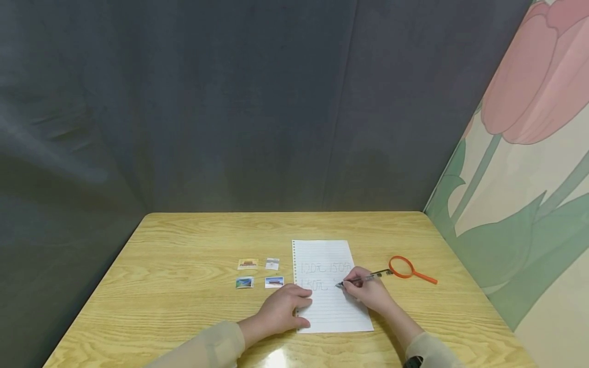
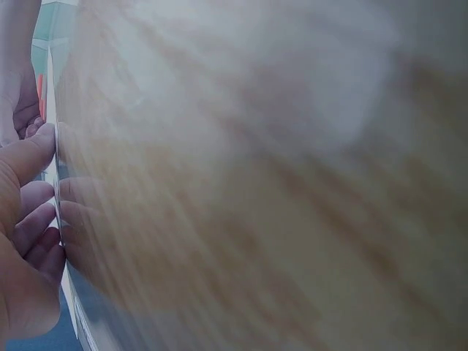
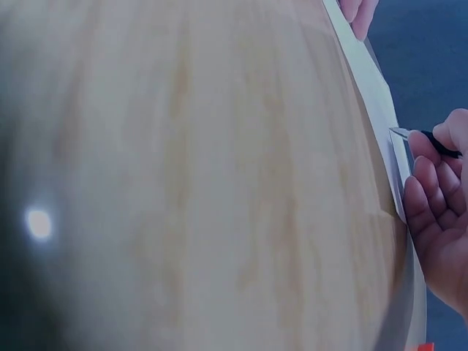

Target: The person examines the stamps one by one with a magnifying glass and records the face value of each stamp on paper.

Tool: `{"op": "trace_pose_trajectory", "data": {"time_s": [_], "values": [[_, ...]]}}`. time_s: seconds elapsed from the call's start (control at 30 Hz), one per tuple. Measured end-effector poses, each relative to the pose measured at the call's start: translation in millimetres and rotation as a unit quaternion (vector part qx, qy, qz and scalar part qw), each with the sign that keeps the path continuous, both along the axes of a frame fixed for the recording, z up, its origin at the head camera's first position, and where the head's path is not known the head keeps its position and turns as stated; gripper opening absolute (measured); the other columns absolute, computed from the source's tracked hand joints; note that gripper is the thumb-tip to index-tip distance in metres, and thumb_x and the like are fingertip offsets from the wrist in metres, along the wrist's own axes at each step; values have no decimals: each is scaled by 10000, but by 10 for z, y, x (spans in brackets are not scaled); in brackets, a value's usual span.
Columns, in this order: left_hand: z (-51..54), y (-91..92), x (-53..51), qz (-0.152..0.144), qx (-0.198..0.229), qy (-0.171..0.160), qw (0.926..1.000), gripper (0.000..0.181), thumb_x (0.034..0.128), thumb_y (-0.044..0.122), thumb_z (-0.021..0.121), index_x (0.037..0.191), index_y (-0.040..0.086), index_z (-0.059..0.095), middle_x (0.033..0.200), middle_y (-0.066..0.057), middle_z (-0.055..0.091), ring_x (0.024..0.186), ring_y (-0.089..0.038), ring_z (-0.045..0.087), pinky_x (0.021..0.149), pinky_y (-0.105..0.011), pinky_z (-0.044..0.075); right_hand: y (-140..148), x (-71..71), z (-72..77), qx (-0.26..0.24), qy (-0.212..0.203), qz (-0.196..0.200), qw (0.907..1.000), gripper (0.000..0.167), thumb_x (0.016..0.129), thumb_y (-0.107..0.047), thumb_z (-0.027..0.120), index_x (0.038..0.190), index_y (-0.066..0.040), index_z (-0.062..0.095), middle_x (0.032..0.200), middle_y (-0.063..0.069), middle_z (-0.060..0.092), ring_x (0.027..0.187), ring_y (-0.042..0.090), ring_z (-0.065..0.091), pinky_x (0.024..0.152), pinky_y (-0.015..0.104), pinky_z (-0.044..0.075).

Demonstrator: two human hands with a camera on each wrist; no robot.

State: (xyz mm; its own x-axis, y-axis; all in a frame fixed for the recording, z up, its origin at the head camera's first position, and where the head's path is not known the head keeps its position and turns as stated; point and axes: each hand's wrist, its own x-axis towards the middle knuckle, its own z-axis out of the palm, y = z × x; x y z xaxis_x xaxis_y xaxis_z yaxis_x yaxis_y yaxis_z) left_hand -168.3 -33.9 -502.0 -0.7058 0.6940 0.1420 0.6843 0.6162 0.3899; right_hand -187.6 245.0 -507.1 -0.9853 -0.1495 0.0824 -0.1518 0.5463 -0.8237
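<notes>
A sheet of lined paper (image 1: 331,312) with punched holes down its left edge lies on the wooden table. Two lines of handwriting, figures with characters, show on its upper half. My right hand (image 1: 368,294) pinches a pen (image 1: 370,276), whose tip meets the sheet just right of the second line's writing; the right wrist view shows the pen (image 3: 442,144) between thumb and fingers. My left hand (image 1: 282,309) rests on the sheet's left edge, fingers and thumb spread. Beyond it lie several small stamps, among them a blue-and-red one (image 1: 274,282) closest to the fingers.
An orange-red magnifying glass (image 1: 425,277) lies right of the paper. The other stamps are a yellow one (image 1: 248,264), a pale one (image 1: 272,263) and a blue-green one (image 1: 245,282). A dark curtain (image 1: 276,102) hangs behind the table (image 1: 184,286); a tulip-printed cloth (image 1: 529,230) borders the right.
</notes>
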Motion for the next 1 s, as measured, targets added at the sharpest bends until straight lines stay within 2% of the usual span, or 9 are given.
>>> {"op": "trace_pose_trajectory", "data": {"time_s": [0.3, 0.7, 1.0], "values": [[16, 1, 13, 44, 8, -39, 10000, 506, 796, 363, 825, 1230, 128, 709, 1367, 26, 593, 1259, -172, 509, 1076, -295, 402, 16, -36, -16, 70, 212, -456, 9987, 110, 864, -4, 714, 851, -70, 627, 730, -22, 614, 595, 96, 524, 497, 197, 436], [23, 1, 13, 82, -37, -104, 9999, 513, 800, 371, 820, 1240, 134, 705, 1373, 39, 587, 1272, -169, 500, 1082, -301, 398, -17, -74, -25, 154, 211, -609, 9978, 90, 875, -26, 718, 876, -66, 638, 745, -23, 632, 627, 111, 553, 508, 206, 457], [-6, -13, 1, 7, 25, 15, 10000, 510, 802, 370, 817, 1233, 119, 707, 1364, 23, 597, 1263, -186, 510, 1074, -318, 412, -38, -81, -33, 169, 274, -632, 9975, 100, 866, -28, 729, 862, -76, 641, 752, -28, 636, 638, 108, 554, 516, 207, 457]]}}
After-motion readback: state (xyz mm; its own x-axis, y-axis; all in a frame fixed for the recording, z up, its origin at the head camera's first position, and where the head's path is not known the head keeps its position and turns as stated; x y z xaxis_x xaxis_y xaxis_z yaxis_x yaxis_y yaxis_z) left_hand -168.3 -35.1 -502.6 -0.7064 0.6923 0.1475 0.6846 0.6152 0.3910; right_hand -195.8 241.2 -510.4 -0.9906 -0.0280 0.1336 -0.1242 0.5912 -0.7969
